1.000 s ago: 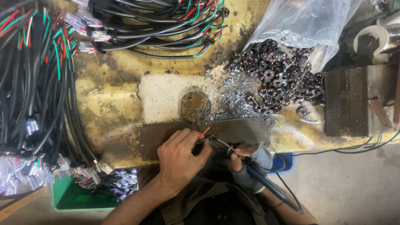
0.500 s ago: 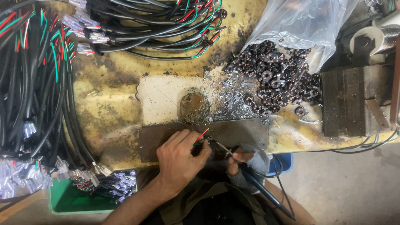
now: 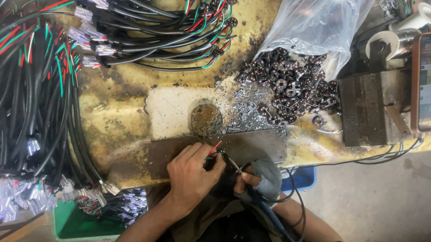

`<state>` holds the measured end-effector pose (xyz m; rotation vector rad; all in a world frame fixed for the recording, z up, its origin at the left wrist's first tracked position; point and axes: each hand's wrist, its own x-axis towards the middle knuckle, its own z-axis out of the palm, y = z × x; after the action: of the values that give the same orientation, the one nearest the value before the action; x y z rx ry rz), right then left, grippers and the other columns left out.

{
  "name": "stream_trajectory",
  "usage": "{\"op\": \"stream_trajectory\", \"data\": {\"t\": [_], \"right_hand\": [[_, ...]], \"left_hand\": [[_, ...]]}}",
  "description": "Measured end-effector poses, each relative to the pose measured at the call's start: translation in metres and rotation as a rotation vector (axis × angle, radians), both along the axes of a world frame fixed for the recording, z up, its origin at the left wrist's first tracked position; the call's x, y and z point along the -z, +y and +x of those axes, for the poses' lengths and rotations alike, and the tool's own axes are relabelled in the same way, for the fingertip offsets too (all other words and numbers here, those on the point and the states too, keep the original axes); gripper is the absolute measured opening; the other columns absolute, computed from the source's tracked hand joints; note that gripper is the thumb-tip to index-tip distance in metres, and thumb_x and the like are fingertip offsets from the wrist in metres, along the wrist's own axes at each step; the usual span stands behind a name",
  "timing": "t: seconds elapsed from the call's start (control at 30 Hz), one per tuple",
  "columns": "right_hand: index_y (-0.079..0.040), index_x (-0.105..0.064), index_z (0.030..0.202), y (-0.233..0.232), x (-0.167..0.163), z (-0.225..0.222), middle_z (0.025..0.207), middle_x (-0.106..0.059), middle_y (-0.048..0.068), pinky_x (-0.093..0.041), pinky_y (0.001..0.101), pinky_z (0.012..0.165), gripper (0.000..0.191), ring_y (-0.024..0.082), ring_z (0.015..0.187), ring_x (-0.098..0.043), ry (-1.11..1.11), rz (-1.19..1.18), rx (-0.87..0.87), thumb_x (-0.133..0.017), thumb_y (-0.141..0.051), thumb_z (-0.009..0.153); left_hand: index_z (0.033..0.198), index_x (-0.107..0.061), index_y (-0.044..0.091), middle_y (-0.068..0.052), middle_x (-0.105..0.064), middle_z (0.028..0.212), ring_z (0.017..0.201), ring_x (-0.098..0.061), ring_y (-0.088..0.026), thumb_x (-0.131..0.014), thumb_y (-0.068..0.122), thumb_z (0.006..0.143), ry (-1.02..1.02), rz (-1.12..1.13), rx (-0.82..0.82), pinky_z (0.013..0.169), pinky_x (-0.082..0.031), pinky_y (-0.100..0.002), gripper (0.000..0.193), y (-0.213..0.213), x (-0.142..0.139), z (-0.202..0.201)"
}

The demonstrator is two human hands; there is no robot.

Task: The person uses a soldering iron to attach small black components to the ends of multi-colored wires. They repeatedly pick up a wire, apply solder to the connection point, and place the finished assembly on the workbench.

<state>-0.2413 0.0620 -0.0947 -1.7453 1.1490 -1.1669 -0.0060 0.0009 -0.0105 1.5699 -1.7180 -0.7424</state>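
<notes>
A clear plastic bag (image 3: 317,22) spills small black round parts (image 3: 290,87) beside a metal block (image 3: 368,108).

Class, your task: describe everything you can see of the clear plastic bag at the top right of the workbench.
The clear plastic bag is thin, crinkled and see-through, with whitish glare on its folds. It lies slumped on the yellowed workbench, its open mouth facing down and left. A heap of small dark round parts with coppery centres spills from that mouth onto the bench. Its right edge lies against a white roll. No hand touches it.
</notes>
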Motion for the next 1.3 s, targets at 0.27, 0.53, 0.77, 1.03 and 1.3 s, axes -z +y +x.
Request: {"op": "stream_trajectory", "data": {"t": [0.27, 0.53, 0.77, 1.03, 1.3], "right_hand": [[-0.001, -0.052, 0.105, -0.015, -0.029, 0.012, 0.085, -0.057, 0.004, -0.047, 0.0276, 0.061, 0.045, 0.011, 0.071, -0.054, -0.037, 0.094, 0.149, -0.075, -0.038, 0.095], [-0.009, -0.044, 0.1, -0.052, -0.039, 0.043, 0.088, -0.062, 0.001, -0.047, 0.0281, 0.071, 0.028, 0.011, 0.079, -0.057, -0.065, 0.225, 0.065, -0.072, -0.013, 0.097], [-0.013, -0.027, 0.103, -0.048, -0.021, 0.052, 0.114, -0.069, 0.008, -0.056, 0.026, 0.068, 0.045, 0.012, 0.082, -0.067, -0.366, 0.575, 0.042, -0.07, -0.002, 0.094], [-0.012, -0.035, 0.115, -0.04, -0.034, 0.055, 0.134, -0.063, 0.023, -0.059, 0.0308, 0.088, 0.044, 0.021, 0.111, -0.07, -0.248, 0.136, -0.048, -0.075, -0.004, 0.1], [-0.005, -0.06, 0.099, -0.023, 0.011, 0.027, 0.141, -0.056, 0.032, -0.046, 0.0504, 0.118, 0.011, 0.041, 0.134, -0.059, -0.963, 0.531, -0.337, -0.066, -0.012, 0.104]], "left_hand": [[0.078, -0.068, 0.008, -0.006, -0.065, 0.074, 0.067, -0.065, -0.027, -0.078, 0.015, 0.073, -0.028, -0.015, 0.01, 0.058, -0.052, -0.04, 0.014, 0.0, 0.001, -0.001], [0.081, -0.067, 0.007, -0.008, -0.064, 0.075, 0.068, -0.064, -0.029, -0.081, 0.019, 0.076, -0.061, -0.01, 0.041, 0.058, -0.05, -0.041, 0.019, 0.002, 0.004, -0.001], [0.086, -0.066, 0.008, -0.008, -0.064, 0.077, 0.069, -0.064, -0.03, -0.08, 0.019, 0.074, -0.042, -0.02, 0.079, 0.056, -0.05, -0.041, 0.022, 0.002, 0.006, 0.002], [0.09, -0.066, 0.007, -0.009, -0.064, 0.075, 0.067, -0.064, -0.03, -0.077, 0.018, 0.076, -0.065, -0.004, 0.113, 0.056, -0.05, -0.042, 0.02, 0.002, 0.001, 0.003], [0.088, -0.066, 0.006, -0.009, -0.066, 0.076, 0.068, -0.064, -0.029, -0.082, 0.017, 0.071, -0.068, 0.048, 0.094, 0.055, -0.05, -0.042, 0.025, 0.001, 0.001, 0.0]]}}
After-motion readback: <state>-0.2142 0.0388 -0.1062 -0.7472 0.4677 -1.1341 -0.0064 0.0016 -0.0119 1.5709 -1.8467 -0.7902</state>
